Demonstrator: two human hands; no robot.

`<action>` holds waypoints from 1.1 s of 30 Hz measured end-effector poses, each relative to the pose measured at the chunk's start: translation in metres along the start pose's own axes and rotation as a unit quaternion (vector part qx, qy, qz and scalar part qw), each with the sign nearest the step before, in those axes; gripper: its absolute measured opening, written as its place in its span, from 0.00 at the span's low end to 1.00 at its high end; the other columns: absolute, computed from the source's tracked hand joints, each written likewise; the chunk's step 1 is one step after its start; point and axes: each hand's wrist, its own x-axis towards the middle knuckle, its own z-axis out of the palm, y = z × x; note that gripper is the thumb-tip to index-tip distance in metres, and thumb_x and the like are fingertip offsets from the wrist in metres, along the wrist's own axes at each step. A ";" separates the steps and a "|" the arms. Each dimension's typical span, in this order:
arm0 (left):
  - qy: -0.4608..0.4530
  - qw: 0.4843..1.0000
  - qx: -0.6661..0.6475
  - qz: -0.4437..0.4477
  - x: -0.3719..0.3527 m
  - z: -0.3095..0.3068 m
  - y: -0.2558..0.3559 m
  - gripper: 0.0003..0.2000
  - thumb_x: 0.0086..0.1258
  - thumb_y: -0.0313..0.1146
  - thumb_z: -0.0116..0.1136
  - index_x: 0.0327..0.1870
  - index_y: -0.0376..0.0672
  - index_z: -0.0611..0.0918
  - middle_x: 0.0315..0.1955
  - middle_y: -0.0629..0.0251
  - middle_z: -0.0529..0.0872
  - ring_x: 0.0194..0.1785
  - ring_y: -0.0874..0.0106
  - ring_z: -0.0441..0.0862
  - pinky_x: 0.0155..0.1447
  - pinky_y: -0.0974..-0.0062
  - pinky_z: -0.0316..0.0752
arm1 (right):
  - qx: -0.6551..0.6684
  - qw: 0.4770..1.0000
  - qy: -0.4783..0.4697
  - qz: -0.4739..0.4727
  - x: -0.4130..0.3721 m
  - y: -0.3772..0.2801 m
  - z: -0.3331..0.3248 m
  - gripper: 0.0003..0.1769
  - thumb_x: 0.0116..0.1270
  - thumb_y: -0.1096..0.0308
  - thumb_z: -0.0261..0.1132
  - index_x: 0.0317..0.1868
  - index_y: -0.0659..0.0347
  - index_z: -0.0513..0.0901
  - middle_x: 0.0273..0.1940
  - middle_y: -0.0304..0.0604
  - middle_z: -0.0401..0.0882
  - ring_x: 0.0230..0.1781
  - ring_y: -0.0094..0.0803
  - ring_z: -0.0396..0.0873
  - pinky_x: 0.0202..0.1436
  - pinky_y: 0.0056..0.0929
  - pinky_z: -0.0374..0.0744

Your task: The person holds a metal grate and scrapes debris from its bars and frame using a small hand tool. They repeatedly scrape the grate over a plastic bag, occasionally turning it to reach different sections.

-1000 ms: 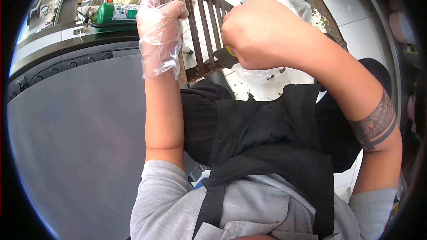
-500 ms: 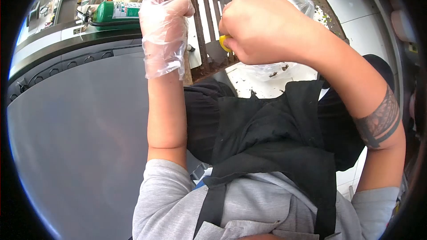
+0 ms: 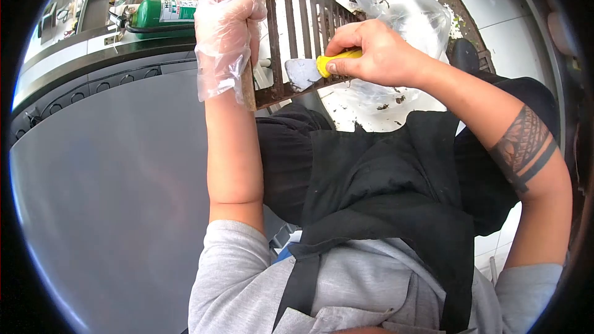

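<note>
My left hand (image 3: 228,31), in a clear plastic glove, is closed around the near edge of a brown, crusted metal grate (image 3: 283,21) and holds it tilted up. In my bare right hand (image 3: 377,52) is a scraper (image 3: 303,74), gripped by its yellow handle. Its grey blade lies over the bars near the grate's lower corner. Dark residue coats the bars.
Below the grate a clear plastic bag (image 3: 402,21) lies on the white floor among dark crumbs (image 3: 396,96). A green cylinder (image 3: 158,15) and several containers stand at the upper left. A large grey surface (image 3: 117,179) fills the left side.
My right hand has turned and shifted right, so the scraper's blade now shows flat over the bars. The left hand keeps its hold with only a slight shift of the grate.
</note>
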 end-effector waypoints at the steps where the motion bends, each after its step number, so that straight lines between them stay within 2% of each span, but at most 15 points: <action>1: -0.004 0.999 -0.032 0.002 0.000 0.000 0.000 0.45 0.45 0.10 0.43 0.77 0.33 0.68 0.67 0.59 0.76 0.60 0.68 0.78 0.62 0.78 0.77 | 0.056 0.997 -0.017 0.051 0.000 0.000 0.002 0.13 0.65 0.65 0.74 0.43 0.67 0.89 0.36 0.46 0.87 0.39 0.36 0.85 0.49 0.33 0.81; 2: -0.004 1.000 -0.031 0.002 0.001 -0.002 -0.001 0.45 0.45 0.10 0.43 0.77 0.33 0.68 0.67 0.59 0.76 0.60 0.68 0.78 0.62 0.78 0.77 | 0.113 0.988 -0.034 0.102 0.000 0.001 0.004 0.13 0.65 0.65 0.74 0.43 0.68 0.89 0.36 0.46 0.87 0.40 0.33 0.85 0.49 0.32 0.81; 6: 0.009 1.000 -0.007 0.005 0.002 -0.006 -0.002 0.45 0.45 0.10 0.43 0.76 0.32 0.68 0.67 0.58 0.76 0.55 0.67 0.77 0.62 0.77 0.77 | 0.137 0.982 -0.047 0.120 0.007 0.003 0.005 0.14 0.65 0.65 0.74 0.43 0.69 0.89 0.38 0.46 0.88 0.40 0.30 0.84 0.49 0.32 0.81; 8: 0.013 1.000 -0.013 0.012 0.002 -0.007 -0.002 0.45 0.45 0.10 0.44 0.76 0.32 0.69 0.67 0.57 0.75 0.54 0.67 0.77 0.62 0.77 0.78 | 0.079 0.992 -0.040 0.093 0.014 0.004 0.003 0.16 0.62 0.59 0.74 0.41 0.64 0.92 0.39 0.50 0.90 0.42 0.41 0.87 0.50 0.37 0.82; 9: 0.016 1.000 -0.018 0.008 0.001 -0.007 -0.002 0.45 0.45 0.10 0.44 0.76 0.32 0.69 0.66 0.57 0.76 0.54 0.68 0.77 0.62 0.77 0.78 | 0.077 0.992 -0.042 0.093 0.019 0.000 0.000 0.16 0.62 0.59 0.74 0.41 0.64 0.92 0.39 0.50 0.90 0.42 0.41 0.87 0.50 0.37 0.82; 11: 0.018 0.999 -0.026 0.004 0.002 -0.004 -0.002 0.44 0.45 0.10 0.44 0.75 0.32 0.69 0.65 0.57 0.77 0.54 0.68 0.77 0.61 0.77 0.78 | -0.033 0.999 -0.021 0.010 0.025 -0.007 -0.008 0.13 0.61 0.60 0.73 0.38 0.62 0.92 0.39 0.49 0.90 0.43 0.45 0.87 0.50 0.40 0.82; 16: -0.005 1.000 -0.012 -0.010 0.001 -0.007 0.001 0.42 0.45 0.10 0.46 0.73 0.31 0.72 0.62 0.58 0.79 0.53 0.72 0.77 0.60 0.79 0.78 | -0.090 0.994 -0.050 -0.046 0.035 -0.017 -0.017 0.12 0.63 0.60 0.70 0.38 0.61 0.92 0.40 0.50 0.89 0.44 0.48 0.86 0.51 0.42 0.82; 18: -0.004 1.000 -0.016 0.005 0.000 -0.007 0.001 0.43 0.45 0.10 0.46 0.74 0.31 0.72 0.61 0.59 0.79 0.51 0.73 0.76 0.59 0.80 0.78 | -0.047 0.996 -0.079 0.011 0.035 -0.017 -0.016 0.14 0.66 0.59 0.70 0.40 0.62 0.92 0.38 0.52 0.89 0.41 0.49 0.86 0.48 0.43 0.82; 20: 0.002 0.999 -0.032 0.006 0.004 -0.013 -0.006 0.42 0.46 0.10 0.47 0.74 0.31 0.71 0.60 0.59 0.79 0.49 0.73 0.76 0.55 0.82 0.78 | -0.081 0.988 -0.126 0.049 0.035 -0.021 -0.018 0.15 0.67 0.58 0.69 0.42 0.62 0.92 0.36 0.52 0.89 0.38 0.50 0.86 0.47 0.44 0.82; 22: 0.005 0.998 -0.060 -0.010 0.010 -0.021 -0.013 0.40 0.49 0.10 0.49 0.73 0.31 0.73 0.55 0.59 0.81 0.43 0.74 0.77 0.43 0.82 0.77 | -0.111 0.976 -0.167 0.083 0.036 -0.034 -0.025 0.16 0.68 0.58 0.69 0.44 0.62 0.92 0.34 0.53 0.89 0.36 0.51 0.86 0.46 0.45 0.82; 25: -0.013 0.998 -0.063 -0.011 0.011 -0.026 -0.014 0.37 0.50 0.11 0.51 0.70 0.31 0.75 0.46 0.62 0.82 0.37 0.75 0.76 0.31 0.82 0.71 | -0.212 0.967 -0.122 0.076 0.036 -0.065 -0.049 0.16 0.69 0.58 0.69 0.44 0.63 0.92 0.31 0.54 0.88 0.33 0.51 0.85 0.44 0.46 0.81; 27: -0.021 0.999 -0.045 -0.022 0.010 -0.029 -0.009 0.36 0.51 0.12 0.52 0.70 0.31 0.74 0.45 0.62 0.81 0.37 0.75 0.76 0.31 0.82 0.71 | -0.075 0.991 -0.017 0.112 0.034 -0.082 -0.056 0.16 0.67 0.58 0.69 0.39 0.65 0.91 0.30 0.56 0.86 0.32 0.51 0.85 0.43 0.46 0.81; 28: -0.023 0.999 -0.044 -0.016 0.010 -0.025 -0.006 0.37 0.51 0.13 0.52 0.71 0.30 0.74 0.46 0.61 0.81 0.37 0.75 0.76 0.31 0.82 0.72 | -0.075 0.991 -0.015 0.112 0.032 -0.088 -0.053 0.16 0.67 0.58 0.69 0.39 0.65 0.91 0.30 0.56 0.86 0.32 0.51 0.85 0.43 0.46 0.81; 31: 0.003 0.999 -0.050 -0.020 0.010 -0.020 -0.008 0.38 0.51 0.13 0.52 0.73 0.31 0.72 0.47 0.61 0.82 0.37 0.74 0.77 0.32 0.82 0.73 | -0.299 0.950 0.043 -0.079 0.031 -0.089 -0.038 0.14 0.66 0.61 0.69 0.29 0.63 0.88 0.27 0.53 0.85 0.30 0.52 0.85 0.38 0.48 0.82; 33: -0.001 0.999 -0.042 -0.019 0.013 -0.018 -0.009 0.39 0.52 0.13 0.51 0.74 0.31 0.72 0.48 0.60 0.82 0.37 0.74 0.77 0.32 0.82 0.73 | -0.306 0.947 0.055 -0.081 0.028 -0.092 -0.030 0.13 0.67 0.61 0.70 0.29 0.63 0.87 0.27 0.51 0.83 0.30 0.50 0.84 0.36 0.46 0.81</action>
